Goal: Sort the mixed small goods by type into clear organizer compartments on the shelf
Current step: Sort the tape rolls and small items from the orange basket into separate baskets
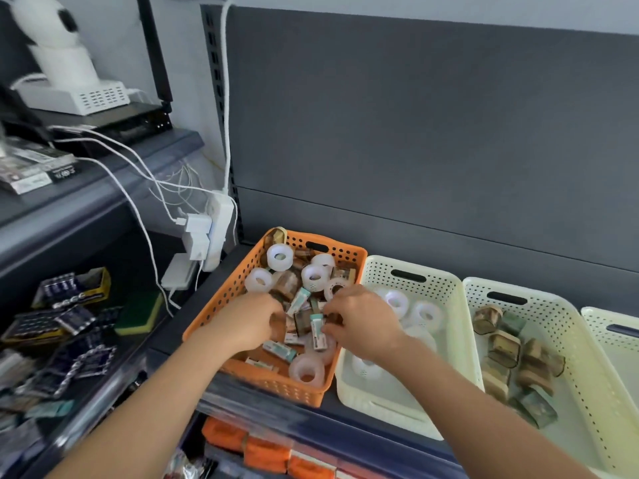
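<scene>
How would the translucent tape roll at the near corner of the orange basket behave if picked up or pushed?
The tape roll is probably light and stiff: it is a small translucent ring with a hollow core. Its smooth round rim suggests it could roll if stood on edge. Lying nearly flat in the orange basket, it would more likely slide.

No text legible. Shelf-edge tag (65, 174) bears white marks, possibly price; too blurred to read.
</scene>
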